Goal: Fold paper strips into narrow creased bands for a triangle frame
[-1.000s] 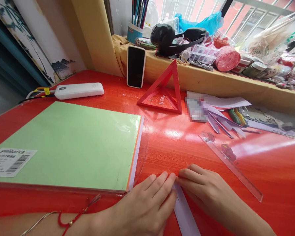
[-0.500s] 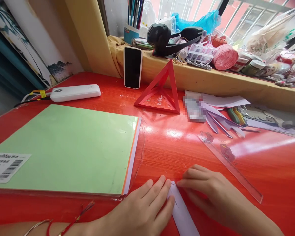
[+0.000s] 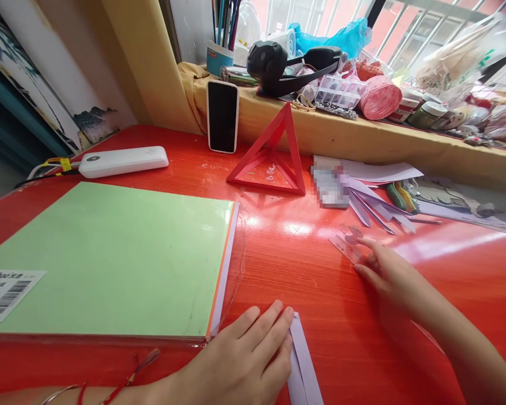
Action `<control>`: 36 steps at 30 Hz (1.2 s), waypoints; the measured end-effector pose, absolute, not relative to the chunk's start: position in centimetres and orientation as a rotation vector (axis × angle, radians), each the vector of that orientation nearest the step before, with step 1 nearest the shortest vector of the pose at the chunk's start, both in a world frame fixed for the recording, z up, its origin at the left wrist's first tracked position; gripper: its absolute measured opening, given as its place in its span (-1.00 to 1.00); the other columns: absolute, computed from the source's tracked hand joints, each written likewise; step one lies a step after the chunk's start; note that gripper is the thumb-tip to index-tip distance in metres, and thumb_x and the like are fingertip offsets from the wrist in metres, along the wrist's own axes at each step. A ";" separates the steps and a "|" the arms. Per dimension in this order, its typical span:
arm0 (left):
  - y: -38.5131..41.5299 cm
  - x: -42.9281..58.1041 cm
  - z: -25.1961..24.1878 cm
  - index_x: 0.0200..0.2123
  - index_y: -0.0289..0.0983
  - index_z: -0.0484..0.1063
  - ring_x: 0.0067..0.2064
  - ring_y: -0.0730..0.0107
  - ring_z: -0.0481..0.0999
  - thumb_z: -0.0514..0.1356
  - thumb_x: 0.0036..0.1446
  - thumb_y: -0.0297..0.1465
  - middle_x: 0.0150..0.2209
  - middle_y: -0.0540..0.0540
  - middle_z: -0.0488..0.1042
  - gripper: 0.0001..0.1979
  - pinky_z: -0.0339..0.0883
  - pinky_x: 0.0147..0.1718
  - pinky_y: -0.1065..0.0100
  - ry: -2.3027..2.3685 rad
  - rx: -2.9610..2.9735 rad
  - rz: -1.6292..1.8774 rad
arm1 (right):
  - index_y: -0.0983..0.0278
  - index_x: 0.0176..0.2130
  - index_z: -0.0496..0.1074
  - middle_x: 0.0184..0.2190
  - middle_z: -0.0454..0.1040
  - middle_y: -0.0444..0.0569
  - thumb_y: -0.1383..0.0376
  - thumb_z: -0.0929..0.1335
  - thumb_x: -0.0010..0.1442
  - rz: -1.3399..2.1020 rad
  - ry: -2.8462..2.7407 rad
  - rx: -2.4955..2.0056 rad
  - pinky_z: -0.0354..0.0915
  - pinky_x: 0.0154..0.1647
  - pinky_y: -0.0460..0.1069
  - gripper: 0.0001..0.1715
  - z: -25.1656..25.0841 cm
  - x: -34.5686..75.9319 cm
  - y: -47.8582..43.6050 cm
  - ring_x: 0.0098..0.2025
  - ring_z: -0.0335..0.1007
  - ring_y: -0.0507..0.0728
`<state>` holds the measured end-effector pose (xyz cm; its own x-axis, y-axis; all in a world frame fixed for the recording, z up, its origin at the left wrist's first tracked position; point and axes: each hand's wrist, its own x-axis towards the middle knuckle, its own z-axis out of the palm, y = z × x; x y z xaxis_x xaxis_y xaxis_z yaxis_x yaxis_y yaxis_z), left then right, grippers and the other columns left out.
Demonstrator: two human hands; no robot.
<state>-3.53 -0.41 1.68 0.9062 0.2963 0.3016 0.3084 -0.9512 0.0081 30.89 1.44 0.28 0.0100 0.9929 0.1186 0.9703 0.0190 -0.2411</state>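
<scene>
My left hand (image 3: pixel 253 351) lies with its fingers together and stretched out, pressing on a folded strip of lilac paper (image 3: pixel 301 365) near the table's front. Part of the strip is under the fingers, and its lower end runs out of view. To the right, my right hand (image 3: pixel 379 264) is at the upper end of a clear plastic ruler (image 3: pixel 341 247). Thumb and forefinger sit at the ruler's two long edges; the other fingers curl in. The hand and forearm hide most of the ruler's length.
A pack of coloured sheets (image 3: pixel 122 259), green on top, covers the left side. Behind stand a red paper pyramid frame (image 3: pixel 295 152) and a phone (image 3: pixel 222 117). A white power strip (image 3: pixel 124 162) lies back left. Lilac paper strips (image 3: pixel 377 205) and pliers (image 3: pixel 400 197) lie back right.
My right hand has left the lilac paper strip and moved up and right to the ruler, which has shifted slightly. My left hand stays on the strip.
</scene>
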 end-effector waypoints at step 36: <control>-0.3 -3.3 1.5 0.04 -0.26 0.49 0.16 0.18 0.37 -0.01 0.39 -0.40 0.20 -0.01 0.42 -0.68 0.19 0.04 0.25 -0.526 -3.067 -0.495 | 0.09 -0.07 0.57 -0.50 0.34 -0.13 0.17 0.23 0.44 0.313 -2.480 -1.144 0.11 -0.35 -0.02 -0.68 1.2 22.4 1.3 -0.41 0.12 0.08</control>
